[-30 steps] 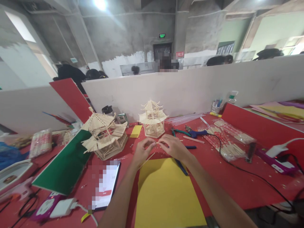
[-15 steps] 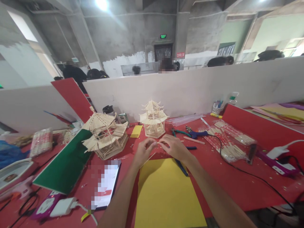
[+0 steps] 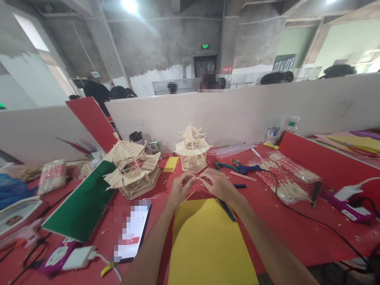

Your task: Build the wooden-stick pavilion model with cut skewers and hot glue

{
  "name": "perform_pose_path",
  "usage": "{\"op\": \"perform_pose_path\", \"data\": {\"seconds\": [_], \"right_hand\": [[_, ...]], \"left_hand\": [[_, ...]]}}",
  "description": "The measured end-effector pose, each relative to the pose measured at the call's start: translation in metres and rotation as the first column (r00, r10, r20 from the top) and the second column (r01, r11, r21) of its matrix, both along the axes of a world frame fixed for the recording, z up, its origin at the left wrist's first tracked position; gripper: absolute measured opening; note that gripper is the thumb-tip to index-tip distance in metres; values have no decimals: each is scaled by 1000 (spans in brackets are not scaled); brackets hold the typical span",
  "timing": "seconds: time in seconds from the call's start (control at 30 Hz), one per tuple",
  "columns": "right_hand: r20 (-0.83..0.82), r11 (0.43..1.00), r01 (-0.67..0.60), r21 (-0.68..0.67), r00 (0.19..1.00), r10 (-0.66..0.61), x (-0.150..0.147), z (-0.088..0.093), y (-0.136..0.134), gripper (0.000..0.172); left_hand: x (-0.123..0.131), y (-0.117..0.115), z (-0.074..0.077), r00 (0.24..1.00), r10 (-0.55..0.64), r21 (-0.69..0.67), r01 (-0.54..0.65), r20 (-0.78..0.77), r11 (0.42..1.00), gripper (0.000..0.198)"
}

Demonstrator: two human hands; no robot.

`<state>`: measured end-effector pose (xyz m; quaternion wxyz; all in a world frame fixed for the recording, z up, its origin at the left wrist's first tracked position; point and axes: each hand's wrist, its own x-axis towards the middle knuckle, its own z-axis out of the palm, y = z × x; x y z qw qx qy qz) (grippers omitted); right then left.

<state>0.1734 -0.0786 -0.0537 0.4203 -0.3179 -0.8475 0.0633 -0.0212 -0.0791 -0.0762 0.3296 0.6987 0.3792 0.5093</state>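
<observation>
My left hand (image 3: 180, 189) and my right hand (image 3: 219, 184) meet at the middle of the table, fingertips pinched around a tiny pale piece of wooden stick (image 3: 198, 178). Much of that piece is hidden by the fingers. A thin wooden stick (image 3: 189, 195) slants beside my left hand, above the edge of a yellow board (image 3: 210, 241). Just beyond my hands stands a small pavilion model (image 3: 192, 152) built of sticks. Blue-handled pliers (image 3: 227, 209) lie partly beneath my right hand and wrist.
A larger stick pavilion (image 3: 132, 168) stands left, beside a green board (image 3: 83, 202) and a phone (image 3: 133, 231). Green-handled pliers (image 3: 228, 166), a blue glue gun (image 3: 246, 168) with its cord, and bagged sticks (image 3: 282, 182) lie right. A white partition (image 3: 237, 114) closes the back.
Both hands hold nearly the same pinch at the same spot. The view has shifted very slightly; nothing else has visibly moved.
</observation>
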Motion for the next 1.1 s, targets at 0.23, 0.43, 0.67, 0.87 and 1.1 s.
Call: {"op": "perform_pose_path", "data": {"seconds": [0.23, 0.43, 0.67, 0.87, 1.1], "right_hand": [[8, 1000, 13, -2, 1000, -13, 0, 0, 0, 10], [5, 1000, 1, -2, 1000, -1, 0, 1, 0, 8], [-24, 1000, 9, -4, 1000, -9, -1, -1, 0, 7], [3, 1000, 1, -1, 1000, -1, 0, -1, -1, 8], [-7, 1000, -10, 23, 1000, 10, 0, 1, -3, 10]], "left_hand": [[1, -1, 1, 1000, -2, -6, 2, 17, 1000, 21], [0, -1, 0, 1000, -9, 2, 9, -23, 1000, 20], [-1, -1, 1, 998, -7, 21, 8, -59, 1000, 23], [0, -1, 2, 999, -30, -38, 30, -16, 999, 23], [1, -1, 3, 948, -156, -186, 212, 277, 959, 26]]}}
